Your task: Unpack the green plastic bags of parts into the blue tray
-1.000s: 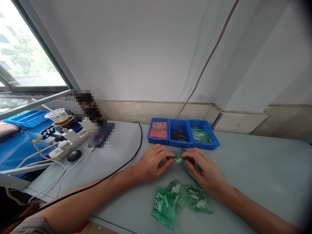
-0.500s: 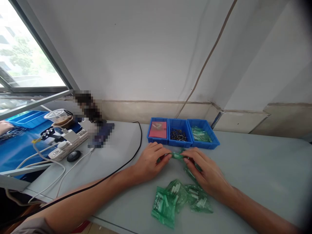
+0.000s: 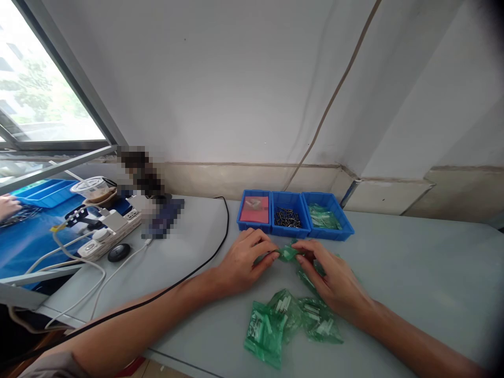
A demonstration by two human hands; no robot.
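Note:
A small green plastic bag [image 3: 289,253] is stretched between my two hands, just in front of the blue bins. My left hand [image 3: 250,260] pinches its left edge between thumb and fingers. On the other side, my right hand [image 3: 331,273] pinches the bag's right edge. Beneath the right hand lies more green plastic [image 3: 309,279], partly covered by the fingers. Nearer to me, several filled green bags rest on the table; one [image 3: 264,336] is at the left, another [image 3: 321,321] at the right, with pale and metal pieces inside.
Three blue bins hold a pink sheet [image 3: 255,210], dark screws [image 3: 289,218] and green bags [image 3: 325,216]. A black cable [image 3: 197,272] crosses my left forearm. At left are a power strip [image 3: 114,233], a black mouse-like object [image 3: 118,252], a cup [image 3: 92,187] and another person's hand [image 3: 8,206].
The green bag between my fingertips has changed shape and looks more bunched up. Both hands keep nearly the same place. At far left, the other person's hand has shifted slightly.

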